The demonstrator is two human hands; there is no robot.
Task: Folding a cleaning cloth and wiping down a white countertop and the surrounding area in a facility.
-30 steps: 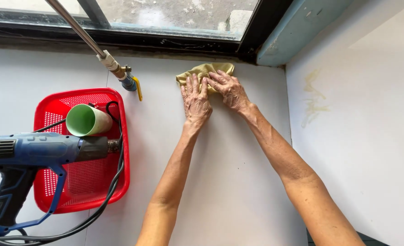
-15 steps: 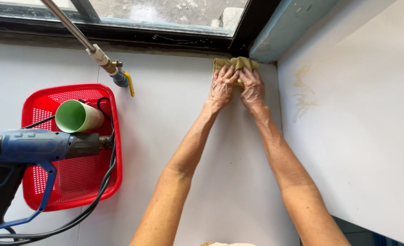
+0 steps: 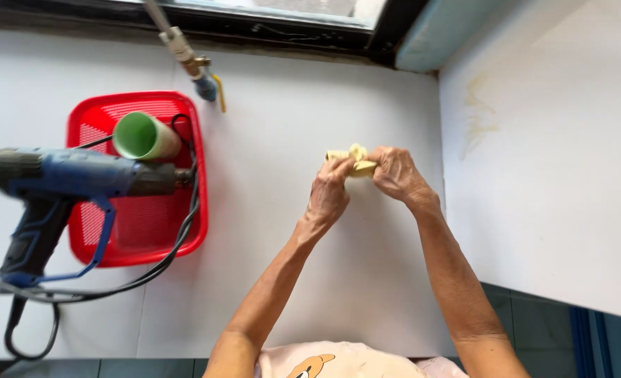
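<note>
Yellow, soft and crumpled, the small wad of cloth [image 3: 353, 159] sits bunched between both hands above the white worktop [image 3: 275, 231], toward its right side and not far from the white side wall [image 3: 555, 154]. The left hand [image 3: 330, 194] comes up from below and to the left, its fingertips pinched on the wad's left end; the right hand [image 3: 394, 172] closes on the right end, thumb and fingers folded over it. Each grip is therefore clenched on the same cloth, and the two hands nearly touch across it. The wad's long axis runs roughly left to right, level with the window edge, so it lies straight between the two grips rather than off to one side. Neither hand is clearly nearer: the cloth is shared, though more of it shows on the left hand's side. Whether it rests on the worktop or is lifted just clear of it cannot be told.

Well apart to the left lies a red mesh plastic tray [image 3: 142, 231] with a pale green plastic cup [image 3: 144, 136] tipped on its side in it. A blue heat gun [image 3: 72, 185] lies across the tray's left rim, its black cable [image 3: 184, 238] looping round. A metal pipe with a valve [image 3: 188, 59] slants down from the window.
</note>
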